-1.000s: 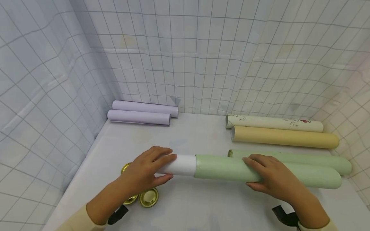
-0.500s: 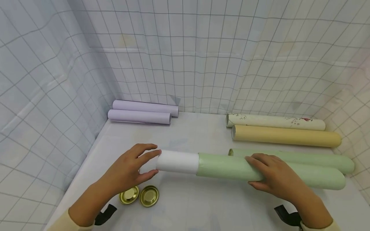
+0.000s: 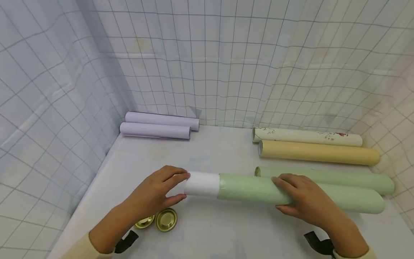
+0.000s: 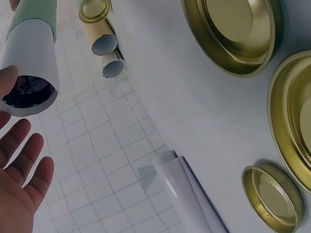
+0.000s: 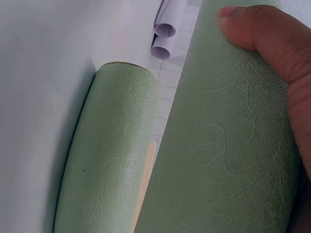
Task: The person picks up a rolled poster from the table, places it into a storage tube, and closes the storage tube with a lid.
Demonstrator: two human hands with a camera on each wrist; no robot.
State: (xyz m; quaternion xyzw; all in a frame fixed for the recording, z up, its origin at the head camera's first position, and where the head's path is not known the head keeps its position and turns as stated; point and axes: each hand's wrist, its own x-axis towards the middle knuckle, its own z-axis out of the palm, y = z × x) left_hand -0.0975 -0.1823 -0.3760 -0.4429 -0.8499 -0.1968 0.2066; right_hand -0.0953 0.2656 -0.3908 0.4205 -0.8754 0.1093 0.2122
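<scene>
In the head view my right hand (image 3: 302, 194) grips a pale green tube (image 3: 249, 187) over its middle, thumb and fingers around it. A white roll (image 3: 203, 184) sticks out of the tube's left end. My left hand (image 3: 158, 189) holds the white roll's free end between thumb and fingers. From the left wrist, that roll (image 4: 34, 58) shows a dark hollow end, with the other fingers (image 4: 29, 150) spread away from it. A second green tube (image 3: 359, 181) lies just behind the held one; the right wrist view shows this tube (image 5: 109, 145) on the table.
Gold round lids (image 3: 166, 219) lie near my left forearm, several in the left wrist view. Two lilac rolls (image 3: 155, 130) lie at the back left. A yellow tube (image 3: 320, 153) and a flower-patterned roll (image 3: 307, 137) lie at the back right. Gridded cloth walls (image 3: 207, 64) enclose the table.
My left hand first slid left to the white roll's end, then came back right. Less of the white roll now shows outside the green tube. My right hand has barely moved.
</scene>
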